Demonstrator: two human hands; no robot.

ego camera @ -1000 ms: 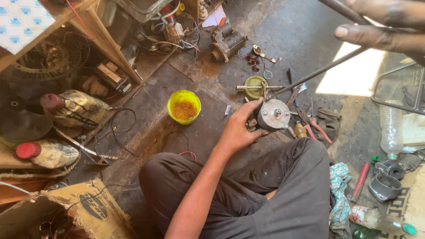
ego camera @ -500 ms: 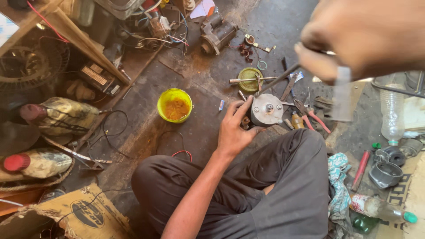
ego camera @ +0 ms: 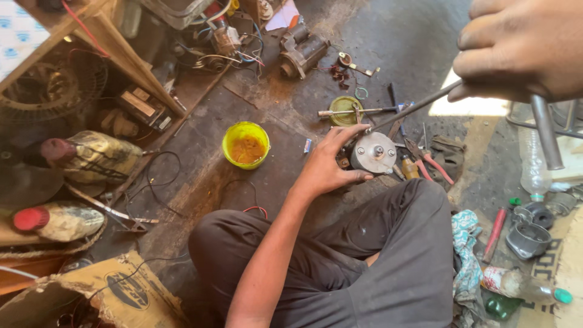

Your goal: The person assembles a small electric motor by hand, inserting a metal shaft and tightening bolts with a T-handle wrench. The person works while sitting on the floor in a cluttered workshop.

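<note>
Head view: I see the left hand point(ego camera: 328, 167) gripping the round motor point(ego camera: 373, 153); the right hand point(ego camera: 522, 48) is fisted on a metal rod point(ego camera: 413, 108).

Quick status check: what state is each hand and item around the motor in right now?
left hand: gripping the round motor's side
round motor: on the floor, shaft end up
right hand: raised, closed on a metal rod
metal rod: slanting down to the motor
yellow tub: open, orange grease inside
red-handled pliers: lying flat

Bare arms; apparently dark grey-brown trousers point(ego camera: 388, 267).
</note>
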